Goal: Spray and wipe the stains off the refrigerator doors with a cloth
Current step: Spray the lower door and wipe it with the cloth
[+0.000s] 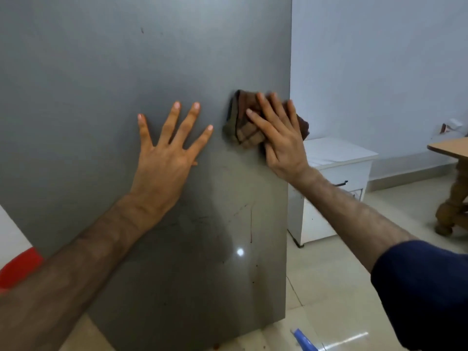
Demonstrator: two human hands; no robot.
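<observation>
Nearest us, low beside the tall grey steel refrigerator door [141, 72], lies a blue plastic object [304, 340], perhaps the sprayer; no writing is readable. On the door our left hand [164, 158] lies flat, fingers splayed wide, while just right of it our right hand [278, 138] presses the soft, limp brown checked cloth [244, 127], fingers flat over its bunched middle, where we judge it is best taken

A pale tiled floor [329, 287] carries the grey refrigerator [126, 59] and white cabinet [329, 198].
</observation>
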